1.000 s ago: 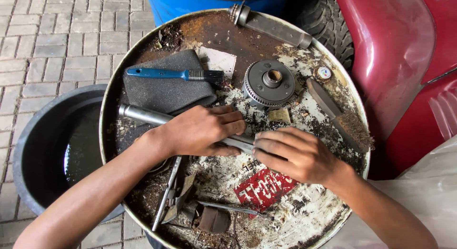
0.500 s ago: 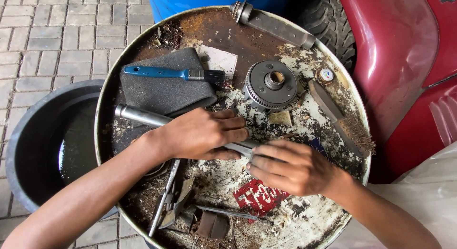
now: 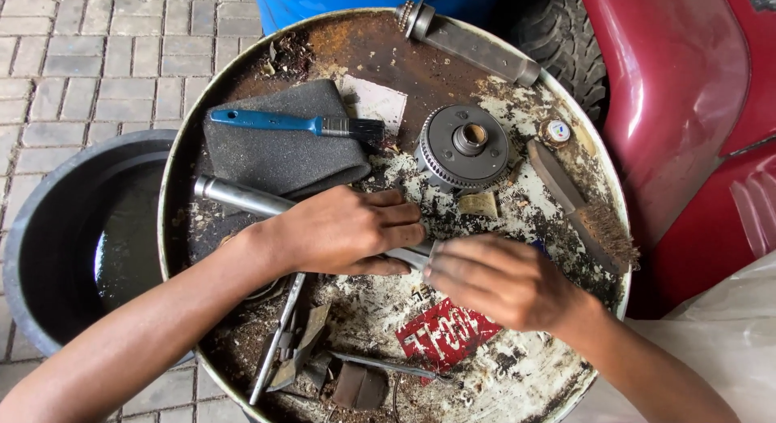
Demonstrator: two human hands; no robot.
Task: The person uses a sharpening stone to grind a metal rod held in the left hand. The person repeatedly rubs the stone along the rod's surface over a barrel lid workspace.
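Both hands grasp a metal shaft point(image 3: 242, 198) mid-frame on a rusty drum lid point(image 3: 356, 51).
Left hand point(image 3: 343, 229) and right hand point(image 3: 493, 277) clench it; gear point(image 3: 465, 152) crowds above, the lid's lower right lies freer.

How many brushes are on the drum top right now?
2. A blue-handled paintbrush lies on the grey pad at upper left; a wire brush lies near the right rim. Others could be hidden under the hands.

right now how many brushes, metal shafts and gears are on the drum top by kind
brushes: 2, blue-handled paintbrush and wire brush
metal shafts: 2, one gripped by left hand and right hand, grey shaft at the rim
gears: 1, round toothed gear
total: 5
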